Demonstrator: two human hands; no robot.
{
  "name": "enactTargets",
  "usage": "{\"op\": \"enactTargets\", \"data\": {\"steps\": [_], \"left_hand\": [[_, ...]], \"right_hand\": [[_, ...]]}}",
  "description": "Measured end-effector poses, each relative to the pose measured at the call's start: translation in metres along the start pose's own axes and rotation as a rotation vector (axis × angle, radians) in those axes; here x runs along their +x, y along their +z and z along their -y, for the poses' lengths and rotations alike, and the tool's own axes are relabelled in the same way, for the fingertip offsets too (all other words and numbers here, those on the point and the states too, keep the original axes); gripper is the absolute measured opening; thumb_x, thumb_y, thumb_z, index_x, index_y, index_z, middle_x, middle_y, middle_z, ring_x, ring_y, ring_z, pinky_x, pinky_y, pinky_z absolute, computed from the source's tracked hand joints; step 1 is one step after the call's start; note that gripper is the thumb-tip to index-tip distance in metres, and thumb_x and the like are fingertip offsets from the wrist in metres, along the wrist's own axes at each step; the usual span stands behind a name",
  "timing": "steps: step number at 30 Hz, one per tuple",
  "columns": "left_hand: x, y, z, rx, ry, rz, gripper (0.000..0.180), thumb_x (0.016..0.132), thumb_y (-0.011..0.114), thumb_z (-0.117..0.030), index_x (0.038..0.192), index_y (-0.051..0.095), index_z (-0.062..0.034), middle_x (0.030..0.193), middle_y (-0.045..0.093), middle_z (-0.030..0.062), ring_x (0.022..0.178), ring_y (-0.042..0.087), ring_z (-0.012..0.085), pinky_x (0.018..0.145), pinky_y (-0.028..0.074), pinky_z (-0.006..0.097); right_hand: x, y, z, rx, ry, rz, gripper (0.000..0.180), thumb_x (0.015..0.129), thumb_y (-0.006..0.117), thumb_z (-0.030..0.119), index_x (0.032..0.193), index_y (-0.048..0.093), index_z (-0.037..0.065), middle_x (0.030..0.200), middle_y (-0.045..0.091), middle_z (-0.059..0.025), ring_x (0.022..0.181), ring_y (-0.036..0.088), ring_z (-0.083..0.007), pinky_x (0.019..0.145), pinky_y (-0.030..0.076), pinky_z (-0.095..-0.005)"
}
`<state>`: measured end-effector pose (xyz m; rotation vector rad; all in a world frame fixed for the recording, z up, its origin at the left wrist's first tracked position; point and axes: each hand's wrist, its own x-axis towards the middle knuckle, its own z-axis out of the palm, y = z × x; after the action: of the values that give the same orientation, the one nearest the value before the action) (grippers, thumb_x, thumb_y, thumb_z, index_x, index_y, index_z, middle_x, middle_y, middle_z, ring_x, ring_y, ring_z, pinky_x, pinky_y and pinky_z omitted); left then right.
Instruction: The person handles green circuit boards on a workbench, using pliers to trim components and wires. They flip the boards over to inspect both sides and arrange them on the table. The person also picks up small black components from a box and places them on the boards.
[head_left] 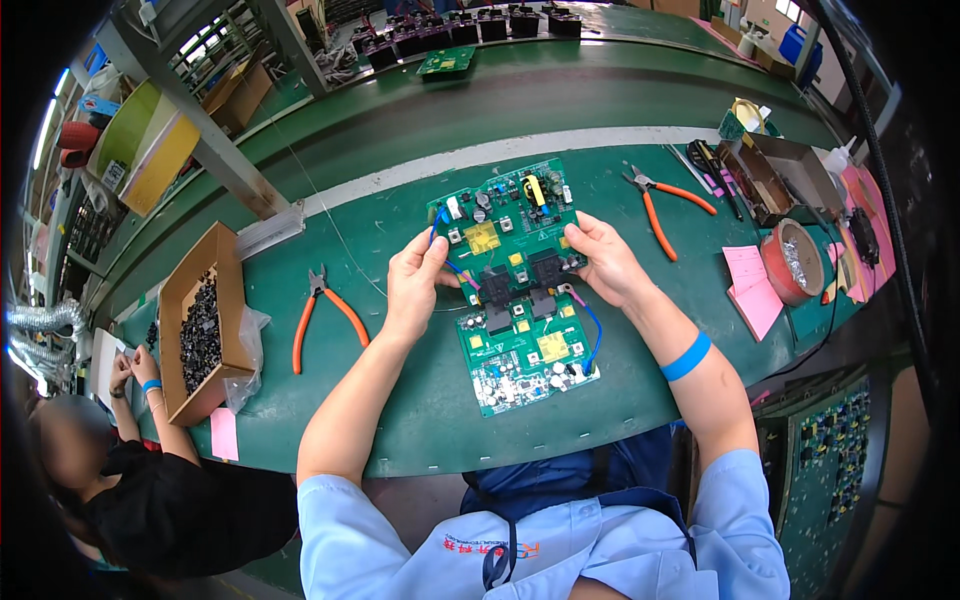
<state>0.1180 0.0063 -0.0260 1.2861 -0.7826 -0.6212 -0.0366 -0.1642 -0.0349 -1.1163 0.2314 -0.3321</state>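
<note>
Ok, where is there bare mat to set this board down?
Bare mat lies between the cardboard box and the left pliers, and between the lower board and the pink notes. The right end near the tape roll is crowded.

Two circuit boards lie mid-tabletop, one behind the other. Pliers and a parts box lie toward the left edge. Another pair of pliers and a tape roll lie toward the right edge.

Single head cam, fisheye, looking down, close over green bench, no 2nd view
</note>
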Motion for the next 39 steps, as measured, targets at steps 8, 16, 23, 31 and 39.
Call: {"op": "enactTargets", "data": {"steps": [8,16,23,31,39], "left_hand": [[0.003,0.002,0.002,0.283,0.174,-0.229,0.018,0.082,0.051,-0.016,0.089,0.053,0.0008,0.072,0.053,0.0005,0.057,0.047,0.0044,0.051,0.04,0.017],[-0.005,0.006,-0.01,0.112,0.052,-0.048,0.016,0.081,0.052,-0.016,0.071,0.05,-0.003,0.065,0.054,0.0016,0.057,0.049,0.0061,0.053,0.04,0.019],[0.004,-0.011,-0.008,-0.028,-0.141,-0.002,0.025,0.083,0.05,-0.028,0.07,0.045,-0.0074,0.06,0.044,-0.0006,0.05,0.044,0.0077,0.048,0.039,0.022],[-0.002,-0.025,-0.019,-0.074,-0.291,0.074,0.019,0.082,0.051,-0.02,0.086,0.041,-0.0039,0.061,0.046,0.0021,0.042,0.045,0.0068,0.035,0.036,0.02],[-0.064,-0.019,-0.027,0.102,-0.637,0.191,0.013,0.08,0.051,-0.011,0.08,0.043,-0.001,0.064,0.056,0.0084,0.043,0.051,0.0096,0.036,0.039,0.019]], "right_hand": [[-0.002,0.009,0.001,0.0,-0.055,-0.075,0.02,0.088,0.04,0.016,0.1,0.049,0.004,0.088,0.056,-0.0016,0.078,0.055,-0.0074,0.064,0.048,-0.0233],[-0.001,0.005,-0.001,-0.036,-0.117,-0.121,0.02,0.087,0.04,0.017,0.098,0.05,0.003,0.086,0.056,-0.0012,0.078,0.054,-0.0069,0.066,0.047,-0.0224],[-0.003,0.01,0.003,-0.002,-0.1,-0.102,0.021,0.088,0.039,0.016,0.098,0.05,0.002,0.088,0.056,-0.0025,0.078,0.055,-0.0077,0.064,0.047,-0.0228],[-0.014,0.024,0.013,0.031,0.145,-0.02,0.02,0.086,0.041,0.016,0.098,0.051,0.003,0.086,0.058,-0.004,0.074,0.056,-0.009,0.061,0.047,-0.0254],[-0.071,0.012,0.019,-0.539,0.373,0.215,0.023,0.081,0.052,0.021,0.068,0.053,0.002,0.052,0.05,-0.0004,0.044,0.045,-0.0041,0.041,0.036,-0.018]]}}
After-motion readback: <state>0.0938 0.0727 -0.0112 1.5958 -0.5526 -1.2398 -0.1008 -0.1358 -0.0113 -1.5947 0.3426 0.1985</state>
